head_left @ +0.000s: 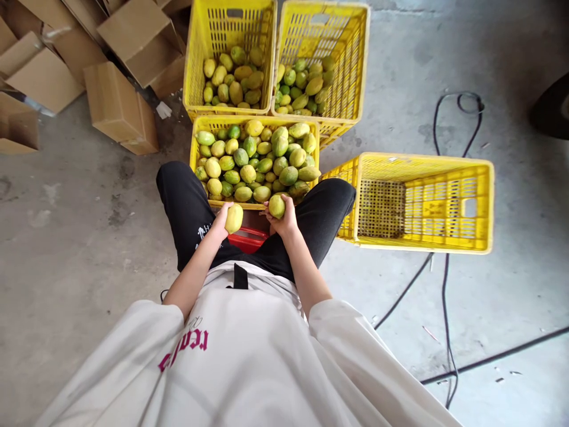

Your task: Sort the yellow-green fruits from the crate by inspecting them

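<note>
My left hand [221, 222] is closed around a yellow-green mango [233, 217], held over my lap. My right hand [283, 220] grips a second, greener mango [276, 206] at the near rim of a yellow crate [194, 145] that stands between my knees, heaped with green and yellow mangoes. Both hands are close together, just short of that crate. I sit on a red stool [246, 239] in black trousers.
Two more yellow crates with mangoes stand behind, left [194, 59] and right [358, 65]. An empty yellow crate [482, 201] sits at my right. Cardboard boxes [118, 107] pile up at the far left. Black cables [444, 296] run over the concrete floor on the right.
</note>
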Tool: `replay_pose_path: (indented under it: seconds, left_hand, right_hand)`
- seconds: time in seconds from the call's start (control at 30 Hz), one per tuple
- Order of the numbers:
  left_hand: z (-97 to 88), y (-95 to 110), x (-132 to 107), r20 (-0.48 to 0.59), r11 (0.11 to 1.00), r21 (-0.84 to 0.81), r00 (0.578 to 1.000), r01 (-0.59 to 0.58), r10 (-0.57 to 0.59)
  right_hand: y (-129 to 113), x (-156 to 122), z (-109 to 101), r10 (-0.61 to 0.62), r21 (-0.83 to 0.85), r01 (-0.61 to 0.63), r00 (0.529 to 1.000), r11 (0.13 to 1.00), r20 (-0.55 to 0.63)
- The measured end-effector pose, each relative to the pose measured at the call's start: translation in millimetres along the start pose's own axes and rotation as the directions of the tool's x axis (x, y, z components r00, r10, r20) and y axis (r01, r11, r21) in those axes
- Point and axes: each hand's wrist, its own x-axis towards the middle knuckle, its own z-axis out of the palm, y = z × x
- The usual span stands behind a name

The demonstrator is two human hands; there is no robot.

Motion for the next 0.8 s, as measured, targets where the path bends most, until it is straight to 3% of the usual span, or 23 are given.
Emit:
replay_pose_path:
  seconds: [0.1, 0.27, 0.57, 0.8]
  left_hand:
    - [4.1, 4.3, -3.6, -0.083, 0.998, -0.022, 0.994, 0.067, -0.068]
    - [11.7, 9.6, -15.7, -0.058, 0.994, -0.05, 0.993, 0.097, -0.1]
    - [14.9, 8.2, -24.6, -0.087, 0.996, -0.009, 0.992, -0.091, 0.09]
    - [17.0, 14.9, -31.3, -0.08, 0.999, -0.052, 0.997, -0.012, 0.008]
  right_hand:
    - [-1.5, -1.5, 2.1, 0.048, 0.034, -0.048, 0.999, 0.998, -0.015]
    - [-4.1, -8.8, 6.7, 0.064, 0.062, -0.061, 0.997, 0.996, -0.045]
    - [1.9, -6.0, 8.1, 0.006, -0.079, -0.019, 0.987, 0.997, -0.159]
    - [-1.3, -4.2, 5.1, 0.07, -0.007, -0.072, 0.987, 0.997, -0.145]
